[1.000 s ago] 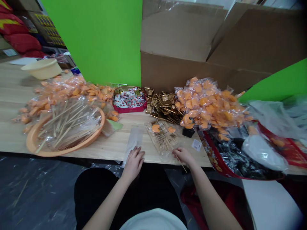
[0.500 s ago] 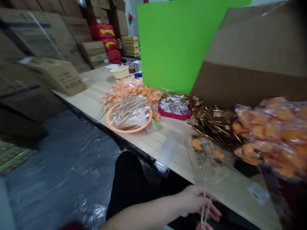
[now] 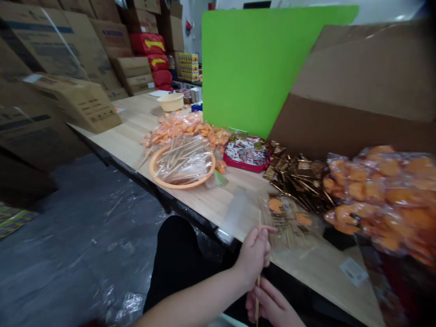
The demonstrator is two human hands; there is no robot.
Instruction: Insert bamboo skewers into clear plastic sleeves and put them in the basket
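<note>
Left hand (image 3: 255,255) and right hand (image 3: 270,303) have shifted leftward, both now closed round the sticks (image 3: 258,281) (how many is unclear), so two grips seemingly steady them.

Left-hand grip (image 3: 254,256) hides the middle of the thin sticks (image 3: 258,293); count unclear. Right-hand grip (image 3: 270,303): forearm cut by bottom edge. Clear bag (image 3: 235,211) on worktop (image 3: 320,265) smeared, contents can't tell. Wrapped orange pieces (image 3: 384,193) run off right edge, cardboard (image 3: 371,68) too. Black item (image 3: 340,238) partly covered by the orange pieces, unidentifiable. Print too small on white label (image 3: 354,271) and sachets (image 3: 247,150). Cartons (image 3: 37,36) cropped at left edge.
</note>
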